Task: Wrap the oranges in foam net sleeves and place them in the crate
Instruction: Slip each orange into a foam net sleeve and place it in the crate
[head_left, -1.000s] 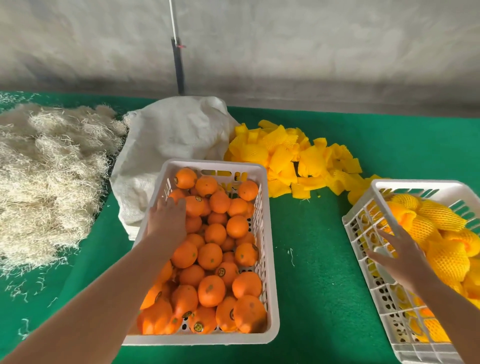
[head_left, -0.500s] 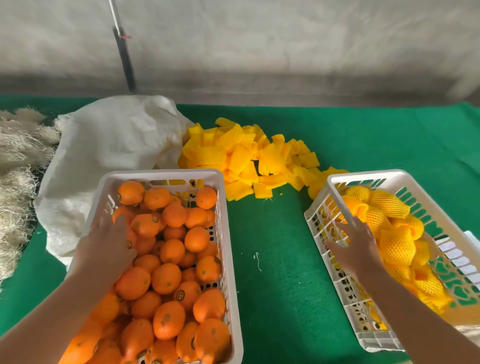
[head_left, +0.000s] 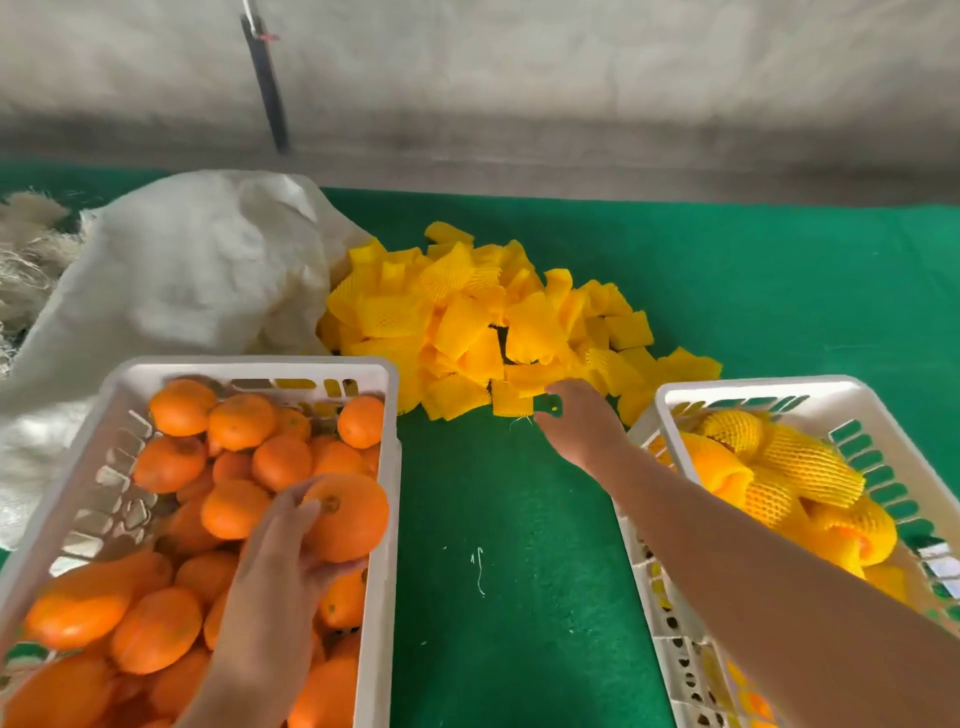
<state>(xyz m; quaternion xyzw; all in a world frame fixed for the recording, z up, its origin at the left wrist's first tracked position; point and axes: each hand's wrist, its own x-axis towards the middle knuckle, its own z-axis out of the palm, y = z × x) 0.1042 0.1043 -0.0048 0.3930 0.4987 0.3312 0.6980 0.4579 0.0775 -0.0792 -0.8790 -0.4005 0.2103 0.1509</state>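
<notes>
Two white plastic crates stand on a green table cover (head_left: 519, 519), one at the person's left and one at the right, well apart with bare cover between them. The left crate (head_left: 387, 467) is filled with bare oranges (head_left: 239, 421) heaped close to its rim. The left hand (head_left: 280, 566) is inside this crate, fingers and thumb curled round one large orange (head_left: 353, 514) at the top of the heap near the crate's right wall; the stem end of that fruit faces up. The right crate (head_left: 670, 400) holds oranges already wrapped in yellow foam net sleeves (head_left: 810, 462), lying against one another along its length. The right hand (head_left: 582, 426) is stretched forward over the cover, just beside the far left corner of the right crate, with its fingertips at the near edge of a loose pile of empty yellow sleeves (head_left: 467, 317). The fingers are bent toward the thumb at one sleeve (head_left: 530, 376) on the pile's near edge; whether they have actually closed on it cannot be told, as the hand hides the contact. A crumpled white sack (head_left: 192, 270) lies behind the left crate, touching the pile of sleeves. A heap of pale straw-like fibre (head_left: 26, 260) shows at the far left edge.
</notes>
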